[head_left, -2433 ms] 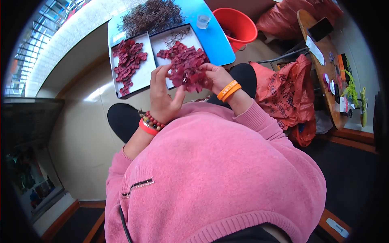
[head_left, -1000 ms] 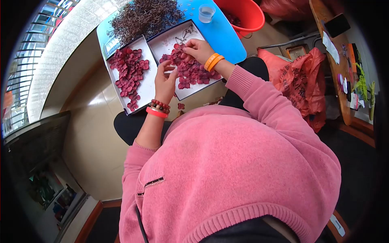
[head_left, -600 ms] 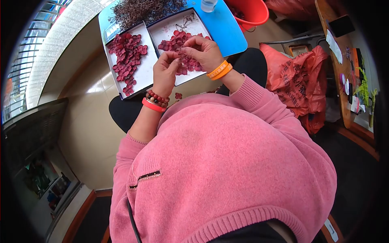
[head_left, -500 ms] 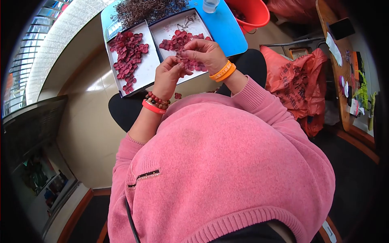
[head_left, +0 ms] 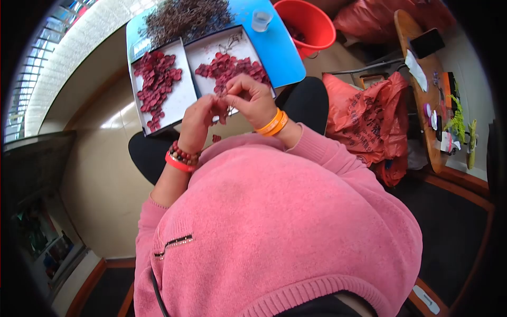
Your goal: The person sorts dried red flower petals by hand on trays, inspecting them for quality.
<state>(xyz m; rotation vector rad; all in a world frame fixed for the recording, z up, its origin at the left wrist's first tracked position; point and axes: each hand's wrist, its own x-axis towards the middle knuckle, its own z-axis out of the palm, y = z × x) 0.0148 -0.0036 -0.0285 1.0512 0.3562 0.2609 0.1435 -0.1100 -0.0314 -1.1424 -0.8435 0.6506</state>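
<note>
Your left hand (head_left: 198,120) and right hand (head_left: 252,98) meet, fingers pinched shut on a small dark red petal (head_left: 224,103) between them, just above the near edge of the right tray (head_left: 211,50).

Person in pink sweater, seen from above. Left hand (head_left: 198,119) and right hand (head_left: 249,99) meet just above the lap, fingers pinched together on small dark-red petals (head_left: 223,108); exact grip too small to tell. Behind hands: two white trays (head_left: 185,90), each w/ red petals, left pile (head_left: 153,79), right pile (head_left: 227,66). Trays rest on blue board (head_left: 274,50) beside a brown twig heap (head_left: 185,18) and clear cup (head_left: 261,20). Red bucket (head_left: 309,26) just beyond; orange bags (head_left: 364,119) at right.
</note>
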